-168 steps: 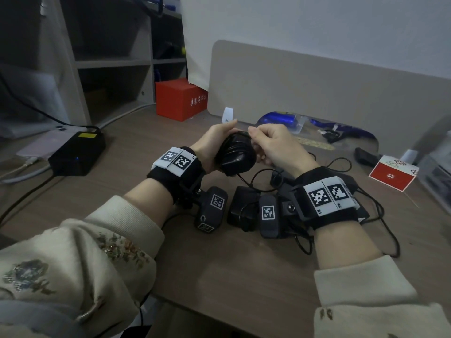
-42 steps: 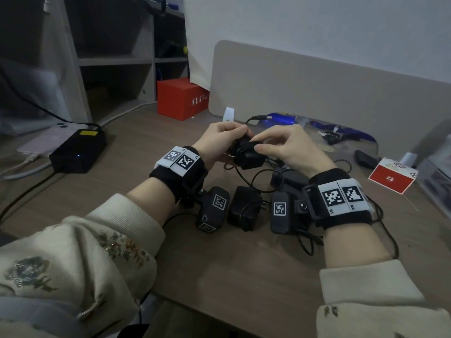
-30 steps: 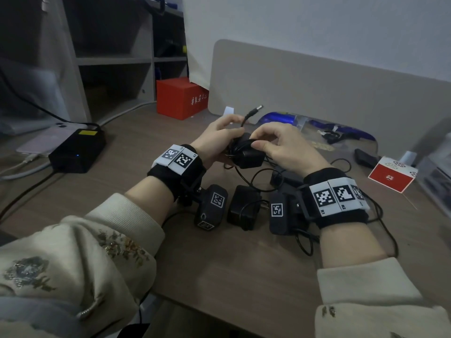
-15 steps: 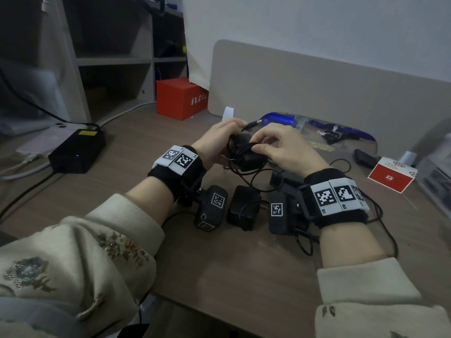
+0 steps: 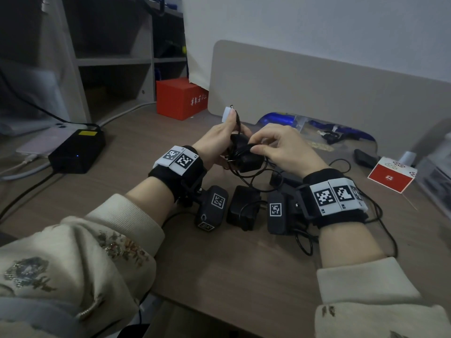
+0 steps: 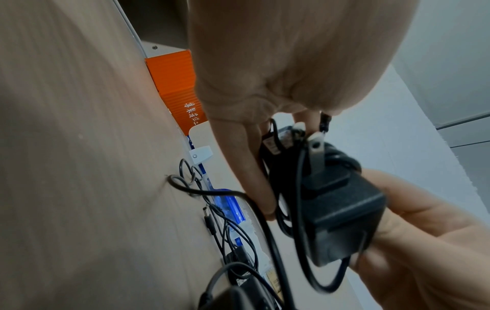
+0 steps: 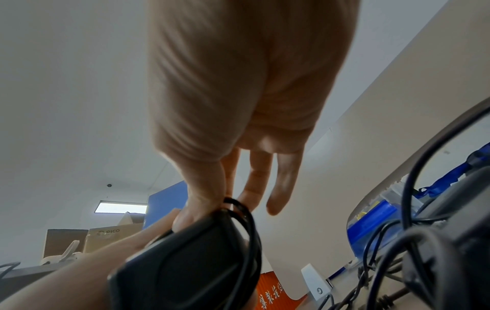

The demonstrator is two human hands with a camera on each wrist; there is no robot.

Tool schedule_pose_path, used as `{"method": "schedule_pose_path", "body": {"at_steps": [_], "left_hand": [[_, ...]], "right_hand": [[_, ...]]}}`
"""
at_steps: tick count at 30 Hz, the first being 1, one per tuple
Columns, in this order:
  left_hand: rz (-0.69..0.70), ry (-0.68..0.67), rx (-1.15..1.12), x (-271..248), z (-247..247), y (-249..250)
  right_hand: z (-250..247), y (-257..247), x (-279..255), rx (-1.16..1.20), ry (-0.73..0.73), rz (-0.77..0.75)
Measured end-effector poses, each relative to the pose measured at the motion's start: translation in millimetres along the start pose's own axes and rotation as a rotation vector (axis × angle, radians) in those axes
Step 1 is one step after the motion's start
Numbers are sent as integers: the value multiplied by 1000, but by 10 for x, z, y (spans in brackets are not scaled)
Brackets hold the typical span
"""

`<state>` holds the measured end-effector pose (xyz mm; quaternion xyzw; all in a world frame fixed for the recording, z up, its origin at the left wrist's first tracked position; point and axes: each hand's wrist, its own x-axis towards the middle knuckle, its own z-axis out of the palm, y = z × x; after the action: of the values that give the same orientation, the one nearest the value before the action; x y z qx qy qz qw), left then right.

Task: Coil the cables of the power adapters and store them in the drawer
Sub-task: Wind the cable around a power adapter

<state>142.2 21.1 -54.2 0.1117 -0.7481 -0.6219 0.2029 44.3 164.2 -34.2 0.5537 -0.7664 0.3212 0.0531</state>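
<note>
Above the wooden desk (image 5: 231, 264), my left hand (image 5: 228, 136) grips a black power adapter (image 5: 246, 158) with cable turns round its body. The cable's barrel plug (image 5: 233, 111) sticks up past the left fingers. My right hand (image 5: 258, 146) pinches the cable against the adapter with thumb and forefinger. The left wrist view shows the adapter (image 6: 339, 209) prongs-up, loose loops of cable (image 6: 299, 241) hanging round it. In the right wrist view the thumb pinches the cable (image 7: 238, 207) on the adapter (image 7: 191, 262). A second adapter (image 5: 242, 207) lies on the desk between my wrists. No drawer is in view.
More adapters and tangled black cables (image 5: 380, 215) lie under and beside my right wrist. A red box (image 5: 181, 98) stands at the back and a black power brick (image 5: 76, 152) at the left. A red-and-white carton (image 5: 390, 176) sits at the right, below the beige divider (image 5: 317, 89).
The cable's plug end has swung from pointing right, behind the adapter, to sticking straight up past my left fingers. My right hand has shifted slightly along the wound cable.
</note>
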Motion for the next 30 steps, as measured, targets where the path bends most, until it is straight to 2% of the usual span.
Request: {"method": "schedule_pose_path", "body": {"at_steps": [7,10,15,24,30], "left_hand": [[-7,-16,-47,21,2,-34],[-42,-19,-165,46,-5,-46],[-64,40,-296,61,-47,-41],[-13,-26,-310,37,-24,-32],[-59,27,-402,40,-26,-22]], "right_hand": [[7,25,-8,20,-9,-1],[23,36,-7,47,-7,5],[5,-1,-14,74,45,22],[7,-17,-13,87,108,14],[9,-8,9,74,174,-1]]}}
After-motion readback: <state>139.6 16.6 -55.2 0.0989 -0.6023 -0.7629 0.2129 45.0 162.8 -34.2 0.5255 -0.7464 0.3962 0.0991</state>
